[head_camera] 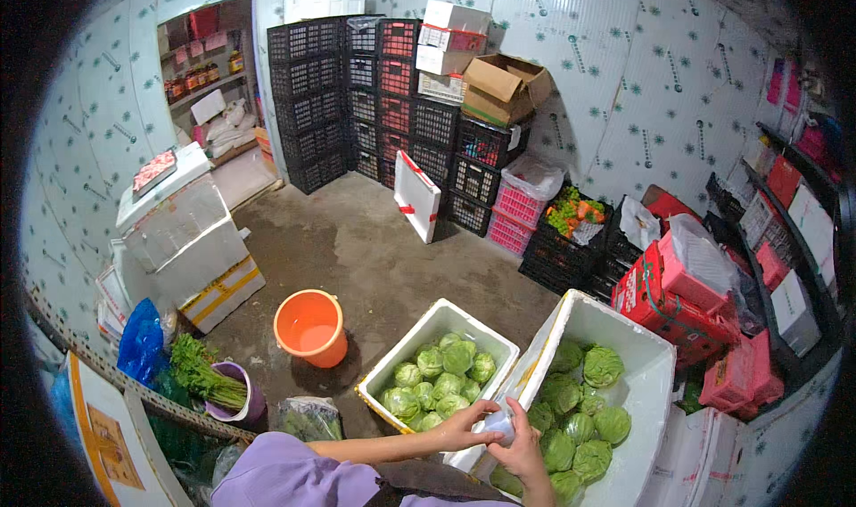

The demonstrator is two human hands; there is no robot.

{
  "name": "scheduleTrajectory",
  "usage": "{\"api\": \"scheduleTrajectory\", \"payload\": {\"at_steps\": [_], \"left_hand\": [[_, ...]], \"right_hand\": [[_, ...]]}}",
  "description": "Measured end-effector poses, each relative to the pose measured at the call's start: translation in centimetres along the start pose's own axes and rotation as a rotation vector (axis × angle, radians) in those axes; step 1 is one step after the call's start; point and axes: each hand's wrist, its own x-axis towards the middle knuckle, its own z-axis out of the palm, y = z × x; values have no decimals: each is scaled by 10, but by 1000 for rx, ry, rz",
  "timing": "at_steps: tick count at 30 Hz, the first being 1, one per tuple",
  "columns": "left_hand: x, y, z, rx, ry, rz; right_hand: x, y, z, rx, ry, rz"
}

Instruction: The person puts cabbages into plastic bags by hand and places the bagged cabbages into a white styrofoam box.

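My left hand (468,428) and my right hand (520,447) meet over the rim between two white foam boxes. Between their fingers is a small whitish-clear item (499,427), perhaps a roll of plastic film; its exact kind is unclear. The left foam box (372,381) holds several round green lettuces or cabbages (458,358), some with a shiny, wrapped look. In the larger foam box (645,366) on the right lie more green heads (603,366).
An orange bucket (309,326) stands on the wet floor. Leafy celery (210,376) leans in a purple bucket (249,400) at the left. Black crates (311,106) are stacked at the back, near an upright foam lid (418,199). Red and pink boxes (669,306) stand at the right.
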Motion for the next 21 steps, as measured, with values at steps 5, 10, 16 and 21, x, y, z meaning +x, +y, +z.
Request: {"api": "scheduleTrajectory", "payload": {"at_steps": [5,10,16,21], "left_hand": [[-2,4,44,21,114,38],[1,0,106,134,111,271],[6,-16,174,114,298,174],[1,-32,204,266,101,88]], "right_hand": [[-27,9,-25,-101,46,16],[-66,54,-49,-13,96,-29],[-108,96,-74,254,81,91],[-138,123,-85,-32,191,5]]}}
